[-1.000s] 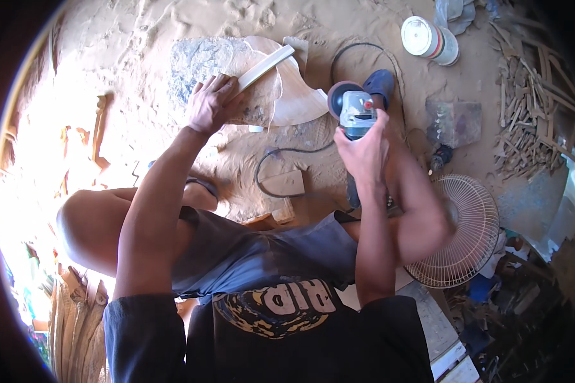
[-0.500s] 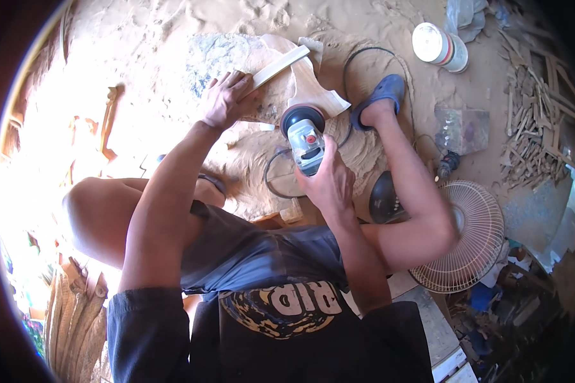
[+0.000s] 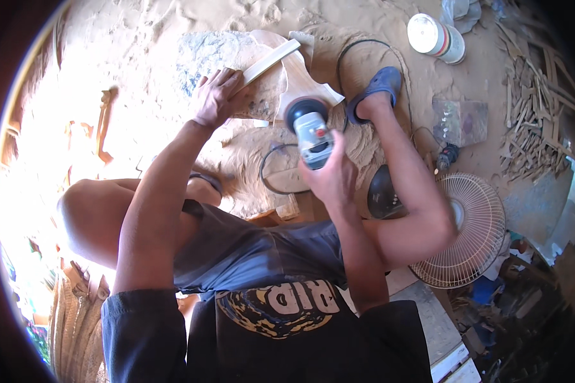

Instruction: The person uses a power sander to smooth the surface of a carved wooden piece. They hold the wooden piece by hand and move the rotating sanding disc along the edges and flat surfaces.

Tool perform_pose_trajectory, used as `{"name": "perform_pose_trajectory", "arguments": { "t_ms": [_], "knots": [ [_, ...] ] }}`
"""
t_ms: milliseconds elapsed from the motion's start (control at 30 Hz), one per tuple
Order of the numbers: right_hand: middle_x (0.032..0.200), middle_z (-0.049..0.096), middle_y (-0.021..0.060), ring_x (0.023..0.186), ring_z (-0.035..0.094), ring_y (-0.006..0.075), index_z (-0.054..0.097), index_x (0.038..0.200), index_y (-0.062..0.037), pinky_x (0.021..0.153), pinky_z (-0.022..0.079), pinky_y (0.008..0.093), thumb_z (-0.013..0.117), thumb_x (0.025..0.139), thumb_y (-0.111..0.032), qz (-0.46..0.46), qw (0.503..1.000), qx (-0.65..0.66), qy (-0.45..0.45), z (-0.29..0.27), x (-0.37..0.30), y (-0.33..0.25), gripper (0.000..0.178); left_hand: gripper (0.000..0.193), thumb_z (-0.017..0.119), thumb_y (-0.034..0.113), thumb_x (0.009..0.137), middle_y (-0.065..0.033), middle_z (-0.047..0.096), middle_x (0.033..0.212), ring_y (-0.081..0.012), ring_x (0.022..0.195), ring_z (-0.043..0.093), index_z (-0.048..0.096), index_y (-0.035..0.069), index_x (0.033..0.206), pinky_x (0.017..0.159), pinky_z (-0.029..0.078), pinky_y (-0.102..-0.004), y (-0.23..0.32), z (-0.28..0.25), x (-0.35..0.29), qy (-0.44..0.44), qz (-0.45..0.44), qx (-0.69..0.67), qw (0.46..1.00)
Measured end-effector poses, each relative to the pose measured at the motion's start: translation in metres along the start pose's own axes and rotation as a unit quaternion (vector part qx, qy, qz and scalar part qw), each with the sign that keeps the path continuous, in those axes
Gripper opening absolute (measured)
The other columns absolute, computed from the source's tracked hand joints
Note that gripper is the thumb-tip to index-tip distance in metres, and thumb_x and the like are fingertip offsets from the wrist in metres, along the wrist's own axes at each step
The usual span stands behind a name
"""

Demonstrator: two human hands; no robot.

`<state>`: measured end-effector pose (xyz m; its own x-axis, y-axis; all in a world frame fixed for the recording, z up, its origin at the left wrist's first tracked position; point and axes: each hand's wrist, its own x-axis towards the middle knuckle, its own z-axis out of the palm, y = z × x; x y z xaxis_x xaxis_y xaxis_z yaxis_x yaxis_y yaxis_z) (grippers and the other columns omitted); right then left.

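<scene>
My left hand (image 3: pixel 218 97) closes over the near end of a pale wooden strip (image 3: pixel 271 62), pressing it down. The strip lies slantwise across a curved, flat piece of light wood (image 3: pixel 302 78) with pointed corners. Under them is a rough grey-brown slab (image 3: pixel 211 54). My right hand (image 3: pixel 333 169) grips the body of an angle grinder (image 3: pixel 314 135) from behind. Its round sanding disc (image 3: pixel 305 110) meets the near edge of the curved wood piece; the disc's underside is hidden.
A dark cable (image 3: pixel 340 64) loops over the dusty ground beside my clogged foot (image 3: pixel 380 89). To the right stand a fan (image 3: pixel 463 236), a clear box (image 3: pixel 460 122), another power tool (image 3: pixel 448 155), a white tub (image 3: pixel 428 35) and a heap of wood scraps (image 3: pixel 536 108).
The grinder has swung, its disc shifting right along the wood's edge and its body tilting. My left hand stays on the strip; the whole view has shifted slightly.
</scene>
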<state>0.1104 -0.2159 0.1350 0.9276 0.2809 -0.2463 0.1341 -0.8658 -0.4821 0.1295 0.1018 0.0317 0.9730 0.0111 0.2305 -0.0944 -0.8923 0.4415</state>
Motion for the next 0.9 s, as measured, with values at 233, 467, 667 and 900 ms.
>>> {"name": "perform_pose_trajectory", "arguments": {
  "t_ms": [233,467,667,900],
  "knots": [
    [0.120,0.072,0.0302,0.098,0.076,0.0475,0.040,0.152,-0.0023,0.084,0.061,0.0550,0.091,0.079,-0.030,0.032,0.999,-0.005,0.008,-0.003,0.003,0.006,0.093,0.051,0.082,0.039,0.091,-0.0070,0.070,0.122,-0.0281,0.114,0.066,0.072,0.010,0.132,0.092,0.048,-0.0459,-0.006,0.005,-0.001,-0.051,0.007,0.011,0.999],
    [0.105,0.075,0.0301,0.099,0.074,0.0516,0.045,0.142,-0.0058,0.086,0.058,0.0578,0.091,0.076,-0.028,0.099,0.988,0.026,0.115,-0.025,0.037,0.041,0.084,0.052,0.083,0.038,0.090,-0.0084,0.071,0.122,-0.0285,0.114,0.067,0.072,0.008,0.130,0.092,0.048,-0.0468,-0.006,0.007,0.001,-0.030,0.032,0.011,0.999],
    [0.105,0.075,0.0309,0.099,0.075,0.0511,0.045,0.144,-0.0053,0.085,0.058,0.0580,0.090,0.077,-0.028,0.055,0.994,0.057,0.075,-0.030,0.035,0.028,0.084,0.050,0.082,0.035,0.091,-0.0093,0.070,0.122,-0.0297,0.114,0.067,0.072,0.007,0.130,0.093,0.048,-0.0470,-0.008,0.002,-0.002,-0.025,-0.003,0.033,0.999],
    [0.102,0.075,0.0305,0.096,0.074,0.0527,0.043,0.144,-0.0072,0.084,0.058,0.0598,0.088,0.077,-0.030,0.084,0.992,0.050,0.083,-0.024,0.040,0.040,0.084,0.056,0.084,0.031,0.086,-0.0143,0.068,0.124,-0.0342,0.115,0.066,0.069,0.001,0.131,0.093,0.050,-0.0478,-0.017,0.017,0.003,-0.017,0.075,0.008,0.997]
  ]
}}
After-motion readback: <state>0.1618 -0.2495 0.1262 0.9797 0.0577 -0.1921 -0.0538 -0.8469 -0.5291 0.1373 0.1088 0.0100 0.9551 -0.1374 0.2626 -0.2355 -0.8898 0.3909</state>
